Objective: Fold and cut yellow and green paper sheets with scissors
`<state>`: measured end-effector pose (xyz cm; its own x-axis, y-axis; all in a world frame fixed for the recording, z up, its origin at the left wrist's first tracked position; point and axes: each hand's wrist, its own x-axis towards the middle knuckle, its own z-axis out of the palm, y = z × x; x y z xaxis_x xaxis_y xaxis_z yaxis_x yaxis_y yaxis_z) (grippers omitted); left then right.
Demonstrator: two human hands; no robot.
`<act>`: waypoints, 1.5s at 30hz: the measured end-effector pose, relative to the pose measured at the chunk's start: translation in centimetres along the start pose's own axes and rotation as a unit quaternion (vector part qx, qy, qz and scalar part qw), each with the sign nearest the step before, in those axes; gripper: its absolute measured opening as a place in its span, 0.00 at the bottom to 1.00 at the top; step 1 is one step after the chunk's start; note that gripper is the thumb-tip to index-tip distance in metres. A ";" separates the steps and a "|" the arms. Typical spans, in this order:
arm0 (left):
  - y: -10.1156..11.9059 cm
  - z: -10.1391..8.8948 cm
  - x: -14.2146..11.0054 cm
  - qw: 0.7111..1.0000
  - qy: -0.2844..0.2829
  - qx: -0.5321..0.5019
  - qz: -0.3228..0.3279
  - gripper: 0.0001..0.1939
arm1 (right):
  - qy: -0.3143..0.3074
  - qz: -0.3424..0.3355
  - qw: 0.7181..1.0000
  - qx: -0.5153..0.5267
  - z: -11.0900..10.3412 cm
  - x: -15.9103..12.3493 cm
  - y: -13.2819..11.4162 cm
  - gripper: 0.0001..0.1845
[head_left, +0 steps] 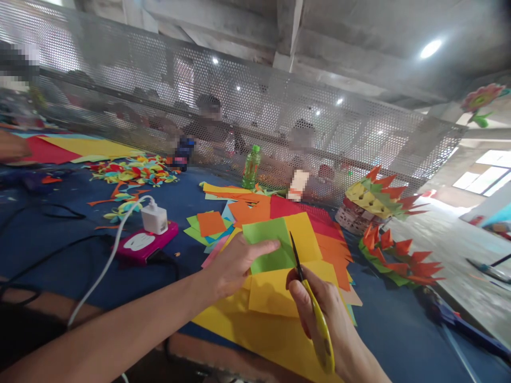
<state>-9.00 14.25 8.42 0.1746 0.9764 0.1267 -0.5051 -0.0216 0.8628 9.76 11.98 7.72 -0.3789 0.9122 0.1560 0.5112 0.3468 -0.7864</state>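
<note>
My left hand [239, 260] is at the lower left of a square of green paper [265, 260], one finger stretched across it and the others curled at its edge. In my right hand [319, 303] is a pair of scissors [317, 319] with yellow handles. Their dark blades point up at the green paper's right edge and look closed together. A yellow paper square [305, 234] adjoins the green one. Beneath my hands lie more yellow sheets [275, 298], and orange paper [333, 255] and red paper [289, 206] are behind.
A magenta power strip [159, 247] with a white charger [154, 218] and cable sits at left. Paper scraps [131, 170] are heaped behind it. A green bottle [251, 167], spiky folded-paper pieces [399, 255] and a blue glue gun [459, 319] stand or lie around. A perforated metal screen [255, 96] bounds the back.
</note>
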 end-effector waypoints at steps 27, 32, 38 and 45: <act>-0.3 0.0 -0.1 0.999 -0.011 -0.003 -0.031 0.14 | 0.035 -0.025 0.999 -0.030 0.2 -0.2 0.1 0.28; -0.4 0.3 -0.3 1.000 -0.006 0.004 -0.025 0.14 | 0.042 -0.039 0.996 -0.064 0.3 -0.4 1.0 0.30; 0.0 0.6 -0.5 1.000 0.002 -0.003 -0.030 0.15 | 0.056 -0.029 0.997 -0.052 0.6 -0.4 1.3 0.30; 0.1 0.6 -0.5 0.999 0.000 0.014 -0.037 0.15 | 0.055 -0.023 0.998 -0.024 1.0 -0.1 1.9 0.28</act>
<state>-8.66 13.66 8.71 0.2095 0.9758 0.0622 -0.4679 0.0442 0.8827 10.02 12.30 5.63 -0.3166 0.9129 0.2577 0.5321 0.3958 -0.7484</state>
